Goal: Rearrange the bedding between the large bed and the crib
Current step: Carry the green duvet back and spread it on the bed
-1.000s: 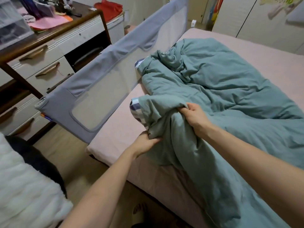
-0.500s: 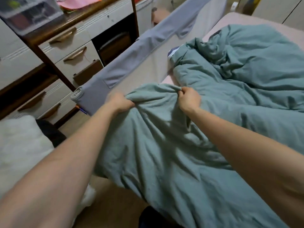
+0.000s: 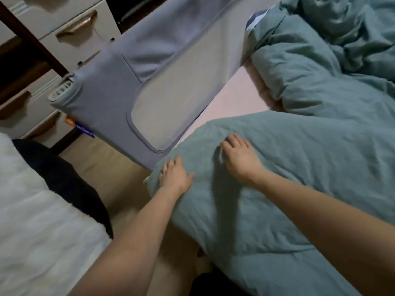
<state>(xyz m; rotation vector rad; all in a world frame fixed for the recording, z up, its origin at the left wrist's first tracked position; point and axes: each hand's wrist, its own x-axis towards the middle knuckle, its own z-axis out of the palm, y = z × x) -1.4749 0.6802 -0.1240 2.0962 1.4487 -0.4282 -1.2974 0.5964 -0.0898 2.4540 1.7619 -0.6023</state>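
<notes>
A teal quilt [image 3: 299, 150] lies spread over the large bed, whose pink sheet [image 3: 237, 92] shows beside the rail. Its near edge hangs over the foot of the mattress. My left hand [image 3: 174, 176] rests flat on the quilt's near left corner, fingers stretched out. My right hand [image 3: 239, 154] presses on the quilt a little further in, fingers spread and slightly bent, holding nothing. More of the quilt is bunched up at the far right, with a striped pillow corner [image 3: 254, 18] peeking out.
A grey fabric bed rail [image 3: 119, 90] with a mesh panel stands along the bed's left side. Behind it are white drawers with brown handles [image 3: 74, 28]. A white fluffy blanket [image 3: 38, 221] over something black lies at the left, with wooden floor [image 3: 119, 174] between.
Both hands have let go of the bunched quilt edge they were gripping and now lie flat on it. The quilt has come down onto the bed's corner. The view has tilted downward.
</notes>
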